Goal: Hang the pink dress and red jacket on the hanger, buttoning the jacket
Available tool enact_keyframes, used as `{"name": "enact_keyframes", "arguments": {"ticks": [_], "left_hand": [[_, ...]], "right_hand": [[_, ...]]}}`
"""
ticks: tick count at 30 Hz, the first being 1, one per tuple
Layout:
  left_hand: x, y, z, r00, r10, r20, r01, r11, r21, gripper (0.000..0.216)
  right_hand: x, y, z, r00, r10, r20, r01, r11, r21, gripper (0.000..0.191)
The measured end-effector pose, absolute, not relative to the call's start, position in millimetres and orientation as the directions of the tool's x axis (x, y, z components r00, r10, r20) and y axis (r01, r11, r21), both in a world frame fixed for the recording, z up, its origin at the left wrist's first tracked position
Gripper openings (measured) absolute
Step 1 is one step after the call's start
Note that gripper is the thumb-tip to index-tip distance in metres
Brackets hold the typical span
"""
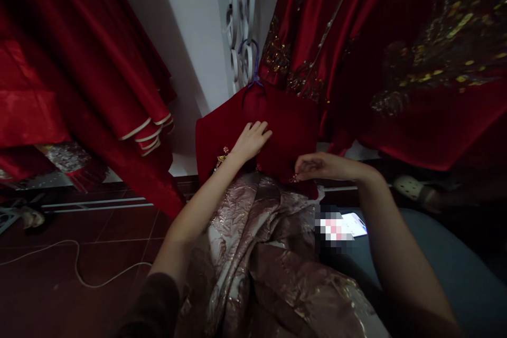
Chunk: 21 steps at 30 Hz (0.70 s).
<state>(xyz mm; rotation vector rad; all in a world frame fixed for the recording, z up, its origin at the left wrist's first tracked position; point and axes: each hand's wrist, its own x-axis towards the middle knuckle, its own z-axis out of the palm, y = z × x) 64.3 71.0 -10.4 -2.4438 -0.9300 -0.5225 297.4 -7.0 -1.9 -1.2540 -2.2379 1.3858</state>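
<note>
A dark red velvet garment (289, 127) hangs on a blue hanger (251, 66) in front of me. My left hand (251, 140) lies on the velvet with its fingers together and gently curled, pressing the cloth. My right hand (317, 166) pinches the garment's lower edge, where small beads show at its fingertips. A gold ornament (222, 157) dangles beside my left wrist. Below the velvet, a pale pink and silver brocade skirt (269, 264) spreads over my lap.
Red satin dresses (99, 63) hang at the left, and a red gown with gold embroidery (415, 53) at the right. A lit phone (354, 223) rests on my right leg. A white cable (79, 269) trails over the dark tiled floor. White wall and ornate frame behind.
</note>
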Motion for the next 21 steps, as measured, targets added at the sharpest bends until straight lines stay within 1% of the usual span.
{"name": "enact_keyframes", "arguments": {"ticks": [2,5,7,9,11,12,16,21], "left_hand": [[62.8,72.3,-9.2,0.716,0.512,0.476,0.678,-0.673,-0.296,0.034],[61.3,71.8,-8.9,0.666,0.549,0.505,0.721,-0.648,-0.247,0.034],[60.5,69.0,-10.4,0.553,0.611,0.566,0.806,-0.566,-0.177,0.032],[59.3,65.2,-13.2,0.404,0.671,0.622,0.89,-0.446,-0.097,0.035],[57.2,61.9,-16.2,0.333,0.694,0.638,0.922,-0.383,-0.066,0.035],[56.0,60.8,-17.3,0.348,0.692,0.633,0.918,-0.389,-0.08,0.033],[50.5,59.6,-19.2,0.502,0.639,0.583,0.847,-0.497,-0.186,0.029],[48.6,62.8,-20.8,0.485,0.63,0.606,0.853,-0.492,-0.171,0.028]], "right_hand": [[297.4,-6.6,-2.0,-0.606,0.76,-0.236,0.553,0.189,-0.811,0.036],[297.7,-5.5,-2.9,-0.604,0.761,-0.235,0.552,0.188,-0.812,0.037],[298.0,-4.6,-4.1,-0.61,0.759,-0.228,0.541,0.188,-0.82,0.036],[297.9,-4.0,-4.9,-0.609,0.761,-0.222,0.535,0.189,-0.823,0.037],[297.4,-4.1,-4.8,-0.604,0.766,-0.221,0.539,0.189,-0.821,0.037],[297.0,-4.4,-4.5,-0.605,0.764,-0.222,0.54,0.189,-0.82,0.037],[295.5,-5.5,-2.8,-0.619,0.751,-0.23,0.542,0.196,-0.817,0.034],[295.2,-4.9,-4.2,-0.615,0.756,-0.224,0.556,0.214,-0.803,0.034]]}}
